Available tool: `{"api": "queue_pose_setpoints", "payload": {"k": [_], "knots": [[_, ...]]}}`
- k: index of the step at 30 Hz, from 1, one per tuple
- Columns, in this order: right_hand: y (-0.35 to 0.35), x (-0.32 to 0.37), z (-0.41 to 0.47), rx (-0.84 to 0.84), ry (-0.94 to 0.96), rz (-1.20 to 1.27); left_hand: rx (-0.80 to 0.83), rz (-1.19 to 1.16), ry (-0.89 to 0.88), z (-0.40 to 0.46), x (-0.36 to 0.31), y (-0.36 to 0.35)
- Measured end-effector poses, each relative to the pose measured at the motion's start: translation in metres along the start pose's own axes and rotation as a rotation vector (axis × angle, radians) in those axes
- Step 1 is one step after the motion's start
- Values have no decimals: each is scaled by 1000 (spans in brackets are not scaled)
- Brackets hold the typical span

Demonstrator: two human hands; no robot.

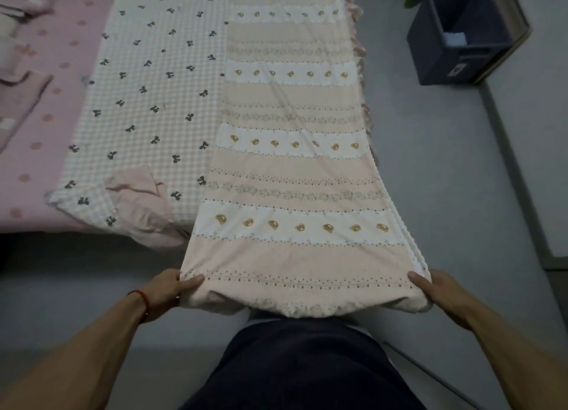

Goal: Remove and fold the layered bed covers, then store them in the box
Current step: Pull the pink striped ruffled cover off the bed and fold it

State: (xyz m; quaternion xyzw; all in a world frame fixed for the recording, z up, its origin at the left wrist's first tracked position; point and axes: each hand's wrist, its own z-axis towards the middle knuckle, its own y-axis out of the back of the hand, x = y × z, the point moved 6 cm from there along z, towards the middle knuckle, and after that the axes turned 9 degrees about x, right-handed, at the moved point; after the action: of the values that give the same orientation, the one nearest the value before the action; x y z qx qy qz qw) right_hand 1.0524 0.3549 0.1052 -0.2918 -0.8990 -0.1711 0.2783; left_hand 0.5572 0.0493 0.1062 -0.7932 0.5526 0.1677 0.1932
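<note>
A peach and white striped cover with small bear prints [292,163] lies folded lengthwise along the bed's right side, its near end pulled off the bed toward me. My left hand [172,289] grips its near left corner and my right hand [436,289] grips its near right corner, holding the end taut above the floor. Beside it on the bed lies a checked cover with dark bows [147,102], one near corner turned back to show a pink underside. A pink dotted cover [46,102] lies beneath it at the left. The dark open box [442,56] stands on the floor at upper right.
Grey floor [430,179] runs between the bed's right edge and the box. A frilled bed skirt [361,50] hangs along that edge. Something pale blue lies inside the box. Pillows or folded pink fabric [15,34] sit at the bed's far left.
</note>
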Motion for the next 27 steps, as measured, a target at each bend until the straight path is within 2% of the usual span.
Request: {"api": "queue_pose_setpoints", "payload": {"k": [2, 5, 8, 13, 18, 22, 24, 27], "knots": [[-4, 0, -1, 2, -6, -10, -58, -29, -19, -4, 10, 4], [-19, -6, -6, 120, -75, -28, -117, 48, -65, -11, 12, -1], [-22, -11, -10, 145, -103, -11, -52, 107, -55, -13, 17, -7], [-14, 2, -21, 10, -9, 4, -9, 124, -34, -17, 18, 7], [21, 30, -10, -236, 57, 33, -255, 78, -196, -22, -21, 35], [32, 62, 10, -381, 79, 147, -368, -9, -301, -10, -64, 40], [34, 79, 16, -381, 100, 211, -361, -56, -358, 0, -80, 44], [39, 99, 26, -332, 129, 244, -252, -142, -377, 16, -97, 51]]}}
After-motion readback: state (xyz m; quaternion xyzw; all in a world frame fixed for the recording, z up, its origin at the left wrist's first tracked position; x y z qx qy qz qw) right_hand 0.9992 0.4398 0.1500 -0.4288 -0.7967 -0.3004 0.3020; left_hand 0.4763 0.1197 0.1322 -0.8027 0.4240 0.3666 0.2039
